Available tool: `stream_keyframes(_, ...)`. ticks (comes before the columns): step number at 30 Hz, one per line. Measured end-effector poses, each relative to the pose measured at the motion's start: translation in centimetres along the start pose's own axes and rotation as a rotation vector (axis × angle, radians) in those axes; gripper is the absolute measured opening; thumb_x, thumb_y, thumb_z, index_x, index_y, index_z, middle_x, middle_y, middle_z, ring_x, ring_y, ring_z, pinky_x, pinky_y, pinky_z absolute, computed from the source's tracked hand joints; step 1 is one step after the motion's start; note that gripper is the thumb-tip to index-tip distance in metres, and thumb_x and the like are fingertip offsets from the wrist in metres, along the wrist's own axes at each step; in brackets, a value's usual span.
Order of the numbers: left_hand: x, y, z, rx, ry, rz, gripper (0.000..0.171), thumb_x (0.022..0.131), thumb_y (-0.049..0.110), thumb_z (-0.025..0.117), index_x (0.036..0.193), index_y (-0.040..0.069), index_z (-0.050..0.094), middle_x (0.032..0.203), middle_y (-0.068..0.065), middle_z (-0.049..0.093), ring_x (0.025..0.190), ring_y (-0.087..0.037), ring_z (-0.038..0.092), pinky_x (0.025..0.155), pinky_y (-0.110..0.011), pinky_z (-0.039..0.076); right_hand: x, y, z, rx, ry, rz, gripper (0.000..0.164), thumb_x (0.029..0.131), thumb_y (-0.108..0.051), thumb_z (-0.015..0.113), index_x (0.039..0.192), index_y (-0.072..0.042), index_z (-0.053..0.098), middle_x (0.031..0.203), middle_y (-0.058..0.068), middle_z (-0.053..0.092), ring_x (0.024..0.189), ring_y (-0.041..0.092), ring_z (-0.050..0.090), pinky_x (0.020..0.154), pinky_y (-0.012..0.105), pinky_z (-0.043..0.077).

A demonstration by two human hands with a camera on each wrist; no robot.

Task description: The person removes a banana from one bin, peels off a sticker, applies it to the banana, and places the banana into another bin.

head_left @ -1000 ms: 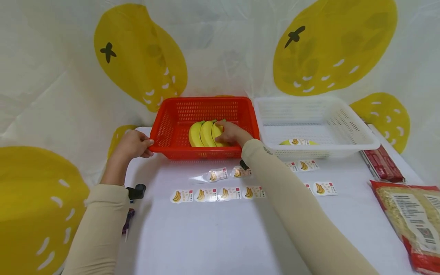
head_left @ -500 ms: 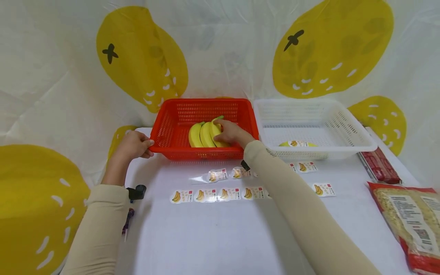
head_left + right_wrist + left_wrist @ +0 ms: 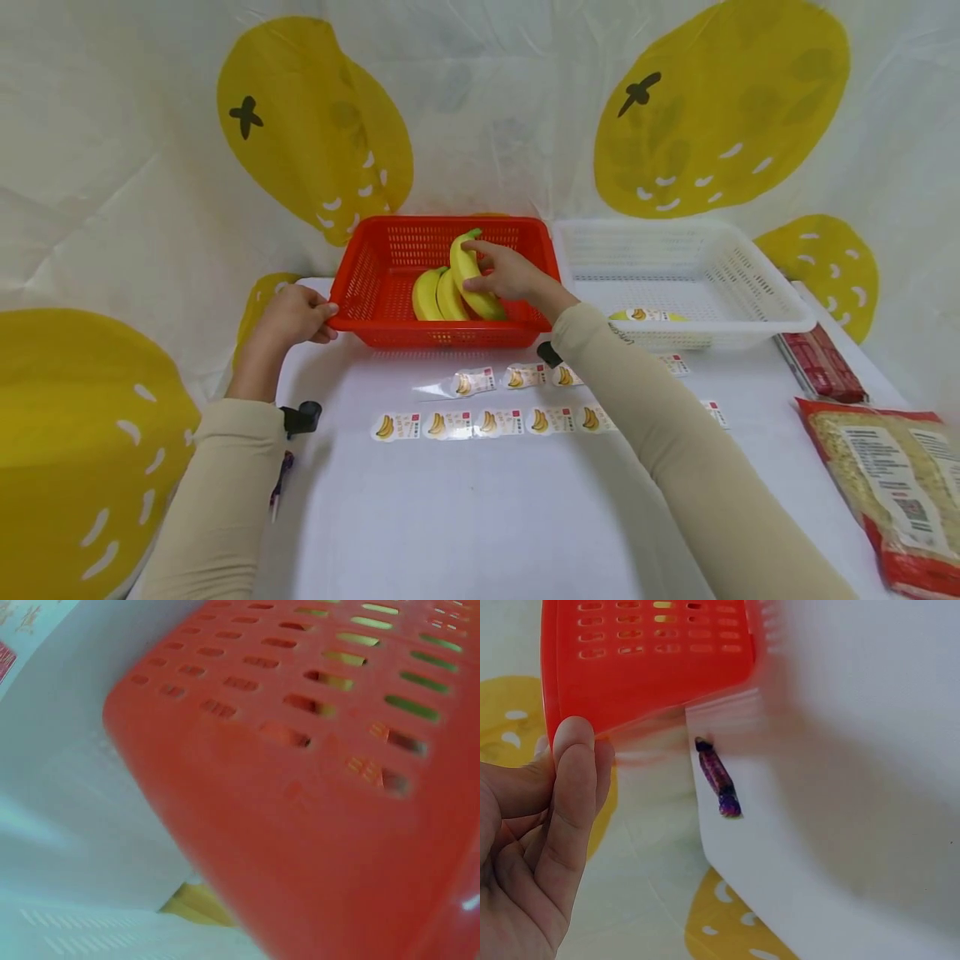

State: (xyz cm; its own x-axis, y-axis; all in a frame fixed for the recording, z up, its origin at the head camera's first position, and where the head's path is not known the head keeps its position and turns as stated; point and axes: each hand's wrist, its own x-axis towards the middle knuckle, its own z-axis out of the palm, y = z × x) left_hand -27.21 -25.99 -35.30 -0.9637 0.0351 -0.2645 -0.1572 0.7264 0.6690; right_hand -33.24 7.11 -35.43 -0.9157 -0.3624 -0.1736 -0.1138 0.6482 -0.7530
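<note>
Right grip [image 3: 510,273] holding banana [image 3: 463,267], left grip [image 3: 296,315] pinching red basket [image 3: 442,326] — white basket [image 3: 738,328] beside, stickers [image 3: 497,423] near

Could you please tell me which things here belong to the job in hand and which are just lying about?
Most likely part of the job:
red basket, gripped by the left hand
banana in the right hand
two other bananas
white basket
banana stickers

Probably just lying about:
bag of grain
dark red packet
small purple item
</note>
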Motion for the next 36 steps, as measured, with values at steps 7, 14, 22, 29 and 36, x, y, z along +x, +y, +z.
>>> stream_keyframes(7, 0.1, -0.1, 0.1, -0.006, 0.009, -0.015, 0.034, 0.105, 0.016, 0.056, 0.121, -0.013, 0.057, 0.085, -0.016, 0.072, 0.064, -0.011, 0.07, 0.068, -0.026, 0.061, -0.4, 0.1, -0.4, 0.003, 0.012, -0.016, 0.074, 0.096, -0.023, 0.071, 0.159, -0.029, 0.033, 0.146, 0.014, 0.052, 0.129, 0.029, 0.056, 0.1, 0.042, 0.056)
stream_keyframes(14, 0.1, -0.2, 0.1, 0.0, 0.012, -0.009, 0.034, 0.106, 0.018, 0.055, 0.119, -0.013, 0.058, 0.083, -0.015, 0.072, 0.065, -0.012, 0.07, 0.068, -0.026, 0.061, -1.9, -0.4, -1.7, -0.008, 0.029, -0.082, 0.072, 0.096, -0.027, 0.071, 0.158, -0.034, 0.034, 0.143, 0.01, 0.053, 0.127, 0.026, 0.054, 0.094, 0.04, 0.059)
stream_keyframes(22, 0.2, -0.1, 0.1, -0.023, 0.003, -0.006, 0.033, 0.106, 0.017, 0.055, 0.119, -0.014, 0.057, 0.08, -0.012, 0.071, 0.063, -0.01, 0.068, 0.066, -0.024, 0.06, -4.6, -0.9, -3.5, 0.0, -0.032, -0.191, 0.073, 0.097, -0.024, 0.07, 0.159, -0.037, 0.033, 0.149, 0.008, 0.05, 0.129, 0.026, 0.055, 0.096, 0.04, 0.057)
stream_keyframes(29, 0.0, -0.1, 0.2, -0.027, 0.014, -0.03, 0.034, 0.106, 0.019, 0.055, 0.122, -0.011, 0.057, 0.086, -0.014, 0.07, 0.068, -0.013, 0.069, 0.069, -0.026, 0.061, -8.7, -0.7, -3.2, 0.009, -0.196, -0.297, 0.074, 0.096, -0.019, 0.071, 0.159, -0.035, 0.035, 0.147, 0.007, 0.052, 0.118, 0.029, 0.061, 0.091, 0.037, 0.057)
stream_keyframes(36, -0.1, 0.0, 0.3, -0.027, 0.019, -0.037, 0.033, 0.106, 0.019, 0.054, 0.122, -0.01, 0.057, 0.087, -0.014, 0.069, 0.069, -0.015, 0.069, 0.07, -0.026, 0.061, -12.9, 0.0, -1.7, -0.034, -0.328, -0.366, 0.073, 0.095, -0.019, 0.073, 0.158, -0.031, 0.038, 0.136, 0.001, 0.058, 0.111, 0.025, 0.06, 0.094, 0.04, 0.054)
